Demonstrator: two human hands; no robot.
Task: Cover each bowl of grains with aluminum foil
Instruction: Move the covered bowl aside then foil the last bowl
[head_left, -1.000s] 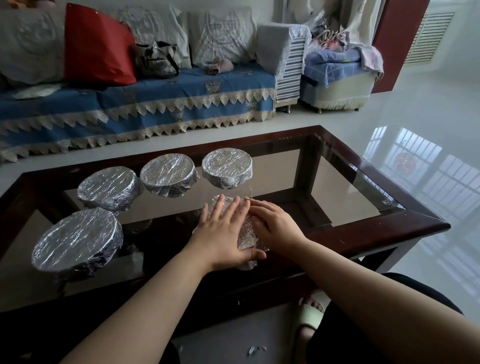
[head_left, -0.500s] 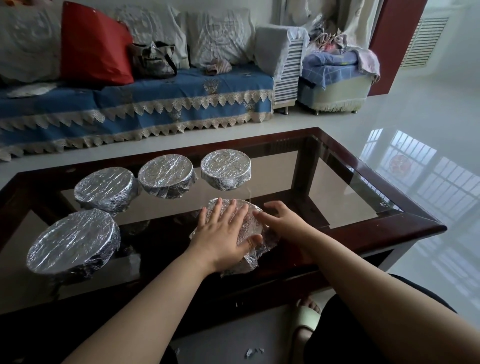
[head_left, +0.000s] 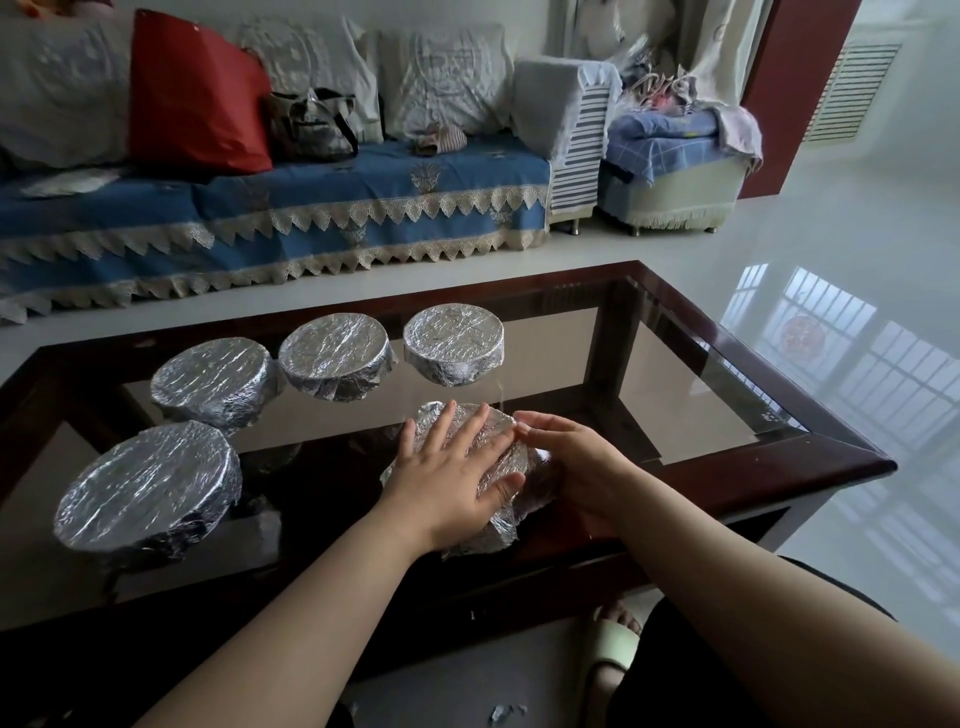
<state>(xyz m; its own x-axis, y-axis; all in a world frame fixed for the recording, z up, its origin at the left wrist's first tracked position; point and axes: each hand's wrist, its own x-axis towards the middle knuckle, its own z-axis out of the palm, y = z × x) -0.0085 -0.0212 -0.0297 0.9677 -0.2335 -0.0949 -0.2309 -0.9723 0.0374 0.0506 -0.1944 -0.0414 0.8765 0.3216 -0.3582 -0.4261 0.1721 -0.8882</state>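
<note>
A bowl wrapped in crinkled aluminum foil (head_left: 498, 519) sits near the front of the glass table (head_left: 675, 395). My left hand (head_left: 447, 480) lies flat on its top, fingers spread and straight. My right hand (head_left: 566, 467) presses the foil against the bowl's right side with its fingers extended. Several other foil-covered bowls stand on the glass: one at the front left (head_left: 148, 491), and a back row of three, left (head_left: 213, 382), middle (head_left: 335, 364) and right (head_left: 454, 343).
The table has a dark red wooden frame (head_left: 810, 457). Behind it stands a sofa with a blue cover (head_left: 311, 208), a red cushion (head_left: 192, 93) and a bag (head_left: 311, 124). Foil scraps (head_left: 506, 712) lie on the floor by my slippered foot (head_left: 610, 649).
My right hand has slid from the top of the foil down to the bowl's right side. My left hand stays flat on top.
</note>
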